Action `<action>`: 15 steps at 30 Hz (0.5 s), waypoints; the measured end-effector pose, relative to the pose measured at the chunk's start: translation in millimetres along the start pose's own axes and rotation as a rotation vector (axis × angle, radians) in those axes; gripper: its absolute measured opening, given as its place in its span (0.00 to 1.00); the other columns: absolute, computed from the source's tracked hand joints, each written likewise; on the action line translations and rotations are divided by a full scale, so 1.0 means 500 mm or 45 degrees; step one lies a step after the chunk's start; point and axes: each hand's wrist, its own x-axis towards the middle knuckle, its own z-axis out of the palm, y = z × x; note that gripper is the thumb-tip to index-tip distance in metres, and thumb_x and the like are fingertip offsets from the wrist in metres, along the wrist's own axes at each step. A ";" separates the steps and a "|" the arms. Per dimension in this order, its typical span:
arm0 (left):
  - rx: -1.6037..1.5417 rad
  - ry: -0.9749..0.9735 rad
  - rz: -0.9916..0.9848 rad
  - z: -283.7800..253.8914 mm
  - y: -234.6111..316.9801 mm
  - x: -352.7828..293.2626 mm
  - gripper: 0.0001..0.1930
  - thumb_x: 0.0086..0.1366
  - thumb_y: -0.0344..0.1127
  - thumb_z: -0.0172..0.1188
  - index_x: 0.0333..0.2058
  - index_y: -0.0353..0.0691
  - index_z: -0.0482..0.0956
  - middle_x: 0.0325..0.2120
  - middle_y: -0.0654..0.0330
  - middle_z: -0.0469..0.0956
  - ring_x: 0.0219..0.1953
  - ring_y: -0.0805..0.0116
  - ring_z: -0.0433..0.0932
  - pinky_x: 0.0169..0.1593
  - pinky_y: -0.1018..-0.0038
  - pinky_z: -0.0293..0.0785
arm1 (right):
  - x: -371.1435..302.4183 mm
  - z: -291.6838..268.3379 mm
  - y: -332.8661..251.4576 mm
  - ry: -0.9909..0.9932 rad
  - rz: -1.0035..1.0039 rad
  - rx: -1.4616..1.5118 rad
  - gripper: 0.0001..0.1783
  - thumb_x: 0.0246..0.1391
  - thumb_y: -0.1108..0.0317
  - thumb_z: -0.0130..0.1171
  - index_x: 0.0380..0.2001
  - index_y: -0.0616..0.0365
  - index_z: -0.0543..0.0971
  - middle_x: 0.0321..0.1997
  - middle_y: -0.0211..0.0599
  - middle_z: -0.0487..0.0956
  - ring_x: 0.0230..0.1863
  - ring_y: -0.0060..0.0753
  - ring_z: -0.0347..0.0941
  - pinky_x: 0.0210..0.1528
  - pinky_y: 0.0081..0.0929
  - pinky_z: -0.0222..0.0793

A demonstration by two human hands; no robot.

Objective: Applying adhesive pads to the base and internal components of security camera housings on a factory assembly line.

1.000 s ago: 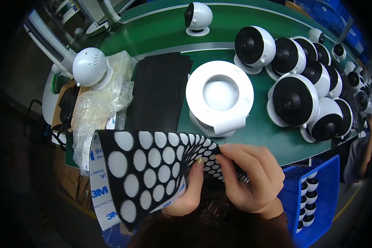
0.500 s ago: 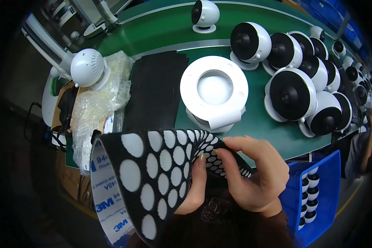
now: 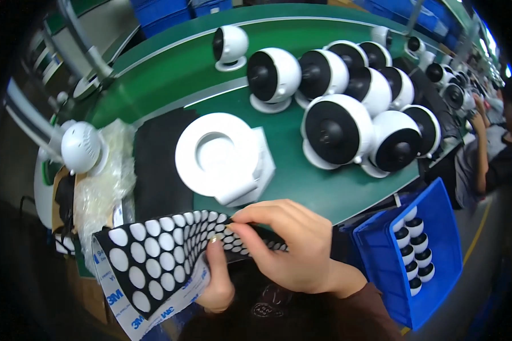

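Note:
A flexible black sheet with rows of white round dots (image 3: 152,262) hangs in front of me, its printed white backing showing along the lower edge. My left hand (image 3: 219,288) grips its lower middle, thumb across the dotted face and the other fingers hidden behind. At the sheet's top right edge, my right hand (image 3: 293,247) pinches between thumb and forefinger. The sheet buckles between the two hands. Just beyond them, a white round piece with a recessed centre (image 3: 188,165) rests on a white angular block (image 3: 263,165). Left of it lie flat black sheets (image 3: 162,170).
Several white ball-shaped cameras with black fronts (image 3: 331,132) crowd the green table's right side; another camera (image 3: 231,44) stands farther back. A blue bin (image 3: 375,278) at lower right holds small black-and-white balls (image 3: 420,243). Bubble wrap (image 3: 111,170) lies left. A person (image 3: 483,162) is at far right.
The view has swung rightward, so the table's things sit farther left in the picture. Both hands keep their grip on the dotted sheet, and more of its backing shows under the left thumb.

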 end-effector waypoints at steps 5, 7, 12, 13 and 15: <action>-0.071 0.127 -0.082 0.004 -0.008 -0.014 0.19 0.51 0.16 0.49 0.44 0.24 0.61 0.39 0.50 0.68 0.39 0.64 0.69 0.44 0.75 0.65 | 0.004 -0.010 -0.009 -0.058 0.086 0.023 0.07 0.33 0.77 0.61 0.20 0.60 0.74 0.22 0.34 0.75 0.23 0.31 0.72 0.24 0.20 0.66; 0.027 0.130 -0.051 0.003 -0.012 -0.014 0.19 0.51 0.17 0.51 0.44 0.25 0.62 0.39 0.50 0.69 0.39 0.65 0.69 0.42 0.75 0.66 | 0.002 -0.010 -0.015 -0.051 0.070 -0.052 0.07 0.33 0.78 0.61 0.20 0.60 0.74 0.22 0.35 0.75 0.23 0.32 0.72 0.25 0.20 0.67; -0.237 0.007 -0.321 -0.002 0.013 0.007 0.19 0.50 0.19 0.52 0.43 0.27 0.63 0.38 0.53 0.69 0.39 0.67 0.68 0.43 0.77 0.64 | -0.001 -0.014 -0.025 -0.050 -0.097 -0.170 0.07 0.33 0.81 0.58 0.21 0.60 0.74 0.25 0.38 0.76 0.24 0.34 0.73 0.29 0.22 0.68; -0.245 0.100 -0.380 -0.002 0.004 0.013 0.19 0.50 0.20 0.53 0.43 0.27 0.64 0.38 0.52 0.69 0.38 0.68 0.68 0.43 0.76 0.64 | 0.007 -0.026 -0.030 -0.092 -0.081 -0.057 0.07 0.34 0.81 0.57 0.22 0.61 0.74 0.27 0.39 0.76 0.25 0.34 0.73 0.30 0.22 0.68; -0.377 0.053 -0.550 -0.005 -0.009 0.034 0.21 0.48 0.21 0.51 0.44 0.27 0.62 0.38 0.50 0.69 0.37 0.66 0.69 0.44 0.73 0.63 | 0.034 -0.053 0.002 -0.065 -0.098 -0.064 0.06 0.36 0.80 0.56 0.23 0.63 0.74 0.31 0.41 0.76 0.28 0.30 0.73 0.32 0.21 0.68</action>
